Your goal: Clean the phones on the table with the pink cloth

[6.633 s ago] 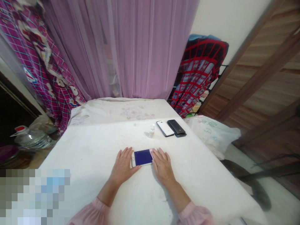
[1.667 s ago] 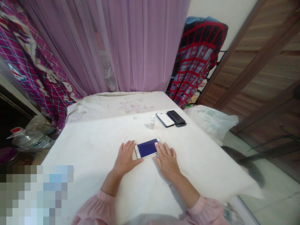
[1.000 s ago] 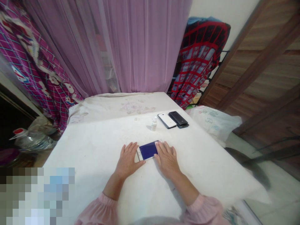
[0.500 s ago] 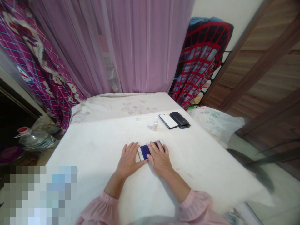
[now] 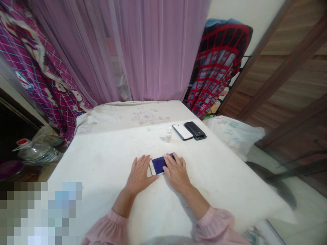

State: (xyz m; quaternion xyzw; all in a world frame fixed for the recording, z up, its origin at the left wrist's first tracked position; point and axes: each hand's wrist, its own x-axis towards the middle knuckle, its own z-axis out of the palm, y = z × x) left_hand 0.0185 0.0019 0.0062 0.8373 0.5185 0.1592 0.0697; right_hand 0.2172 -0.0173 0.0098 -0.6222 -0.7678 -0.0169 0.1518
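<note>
Phone: one phone [image 5: 158, 165], a flat rectangle with rounded corners, white frame and glossy dark-blue screen; it lies face up, a little slanted, between my two hands.
Left hand: my left hand [image 5: 140, 174] holds the left end of it, the fingers at the far corner and the thumb on the near edge.
Right hand: my right hand [image 5: 177, 173] lies with long fingers across the right part of the screen; I cannot tell if these fingers grip something small beneath.
Sleeves: two pink sleeves [image 5: 109, 226] of soft fabric, with gathered cuffs.
Table: one table [image 5: 107, 153], covered by smooth white cloth, with a faded flower print at the far part.
Bottle: one small whitish bottle [image 5: 168, 136], upright, beyond my right hand.
Far right devices: one white device [image 5: 182, 132] with a dark underside, and just right of it one black device [image 5: 195, 130], with another dark edge showing underneath.
Right side: one thin, crumpled plastic bag [image 5: 232, 134].
Left side: one clear plastic jug [image 5: 38, 153] with red cap.
Behind: purple curtain [image 5: 158, 51] in sheer vertical folds.
</note>
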